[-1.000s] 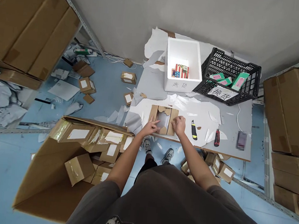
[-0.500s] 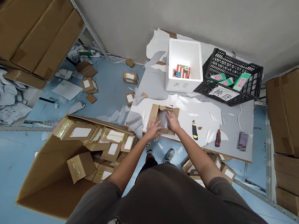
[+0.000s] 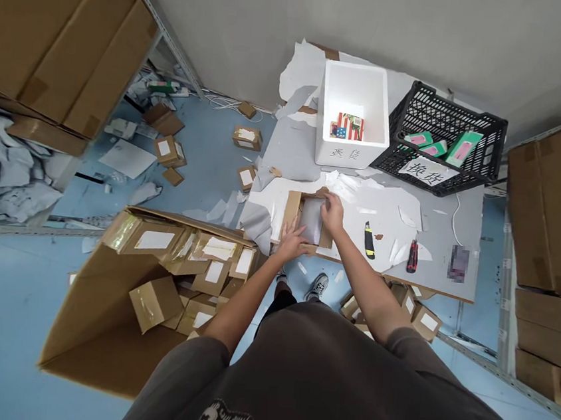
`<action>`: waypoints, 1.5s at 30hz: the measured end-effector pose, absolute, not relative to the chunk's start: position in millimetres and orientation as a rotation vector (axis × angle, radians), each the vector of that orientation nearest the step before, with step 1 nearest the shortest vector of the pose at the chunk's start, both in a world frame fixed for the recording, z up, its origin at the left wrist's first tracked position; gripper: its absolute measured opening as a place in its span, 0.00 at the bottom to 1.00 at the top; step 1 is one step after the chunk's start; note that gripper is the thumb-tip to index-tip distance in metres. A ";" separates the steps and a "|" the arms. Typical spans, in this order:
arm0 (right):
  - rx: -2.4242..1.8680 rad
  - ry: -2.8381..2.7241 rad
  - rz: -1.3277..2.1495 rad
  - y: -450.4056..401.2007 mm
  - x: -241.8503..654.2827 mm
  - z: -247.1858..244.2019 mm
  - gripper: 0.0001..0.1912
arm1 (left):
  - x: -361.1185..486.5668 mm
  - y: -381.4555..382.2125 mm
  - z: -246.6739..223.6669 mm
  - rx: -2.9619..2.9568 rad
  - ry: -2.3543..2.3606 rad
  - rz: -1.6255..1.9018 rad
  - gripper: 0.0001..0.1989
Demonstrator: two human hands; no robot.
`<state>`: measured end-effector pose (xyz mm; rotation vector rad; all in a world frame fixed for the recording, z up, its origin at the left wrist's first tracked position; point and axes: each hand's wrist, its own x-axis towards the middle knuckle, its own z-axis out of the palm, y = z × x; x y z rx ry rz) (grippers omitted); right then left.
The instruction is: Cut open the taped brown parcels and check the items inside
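A small opened cardboard box (image 3: 292, 206) rests at the front edge of the table, its torn flaps folded out. Inside lies something in greyish, see-through wrapping (image 3: 312, 220); what it is I cannot make out. My left hand (image 3: 293, 240) lies on the near left part of the box, fingers stretched and spread. At the far right edge, my right hand (image 3: 333, 213) has its fingers bent around a torn flap. To the right on the table are a yellow-and-black box cutter (image 3: 369, 240) and a red-and-black box cutter (image 3: 412, 256).
A white foam bin (image 3: 350, 156) and a black plastic crate (image 3: 449, 127) holding green boxes stand at the back. Paper scraps litter the table (image 3: 452, 221). Left of me is a large carton (image 3: 93, 324) of parcels. Shelves with cartons flank both sides.
My right hand has moved from inside the box to its far right flap, its fingers now bent there. My left hand stays on the box. The view has shifted slightly.
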<state>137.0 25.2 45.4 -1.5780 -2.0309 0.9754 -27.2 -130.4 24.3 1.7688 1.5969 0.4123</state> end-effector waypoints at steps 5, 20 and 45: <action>-1.939 -1.965 1.133 -24.4 142.7 40.7 0.24 | -12.5 -134.3 18.0 1.760 1.679 0.514 0.06; -2.355 -1.688 1.007 16.3 135.4 18.7 0.17 | 31.9 -133.3 22.7 1.837 1.611 0.551 0.05; -2.065 -1.066 1.627 2.4 244.1 -28.9 0.14 | -138.8 -129.3 33.5 1.809 1.901 0.346 0.04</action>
